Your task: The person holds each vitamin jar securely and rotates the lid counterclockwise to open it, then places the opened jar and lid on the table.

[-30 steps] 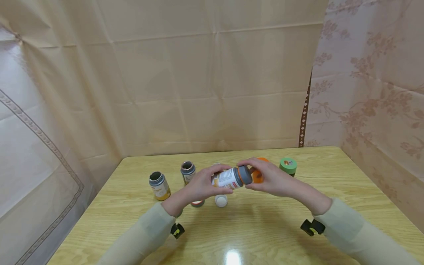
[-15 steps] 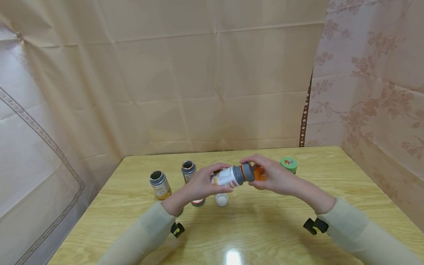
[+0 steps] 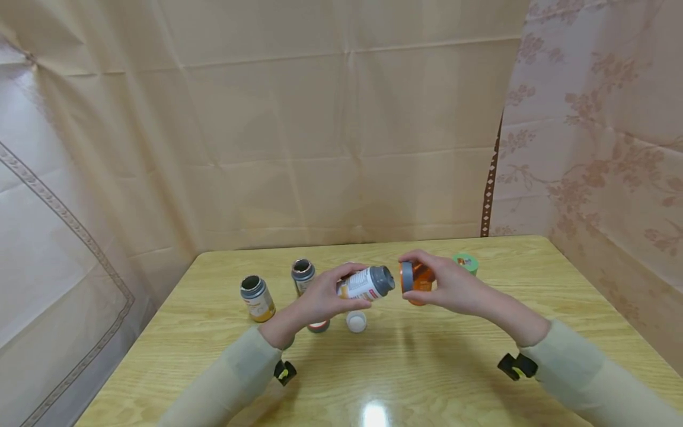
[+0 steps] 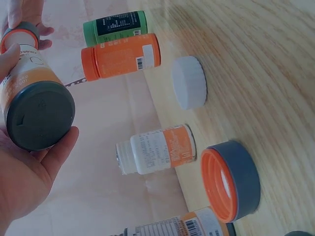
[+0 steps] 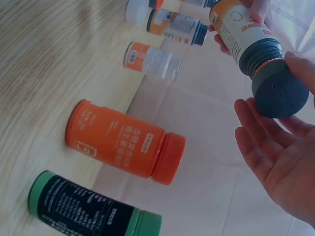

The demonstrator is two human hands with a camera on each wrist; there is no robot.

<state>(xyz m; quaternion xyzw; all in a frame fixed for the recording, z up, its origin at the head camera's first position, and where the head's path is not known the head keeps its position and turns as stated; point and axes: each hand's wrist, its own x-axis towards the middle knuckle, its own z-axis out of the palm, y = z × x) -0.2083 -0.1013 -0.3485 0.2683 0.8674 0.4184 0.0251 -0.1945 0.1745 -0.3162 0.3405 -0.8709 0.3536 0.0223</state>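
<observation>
My left hand (image 3: 322,296) grips a white-and-orange supplement bottle (image 3: 363,286) above the table, tipped on its side so its grey threaded neck points right. Its dark base (image 4: 40,115) faces the left wrist camera. A grey screw cap (image 3: 407,277) with an orange lining is pinched between the thumb and fingers of my right hand (image 3: 448,284). In the head view a small gap separates cap and bottle mouth. From the right wrist the cap's ribbed top overlaps the mouth. Behind the right hand stands an orange bottle (image 5: 118,140), partly hidden in the head view.
Two uncapped grey-necked bottles, one nearer (image 3: 259,302) and one farther (image 3: 304,279), stand on the left. A white cap (image 3: 356,322) and a grey orange-lined cap (image 4: 248,182) lie below the left hand. Farther back are a small uncapped white bottle (image 4: 157,150) and a green-lidded bottle (image 3: 466,264).
The grey cap has come off the bottle's neck and moved right with my right hand, exposing the mouth. My left hand has barely moved.
</observation>
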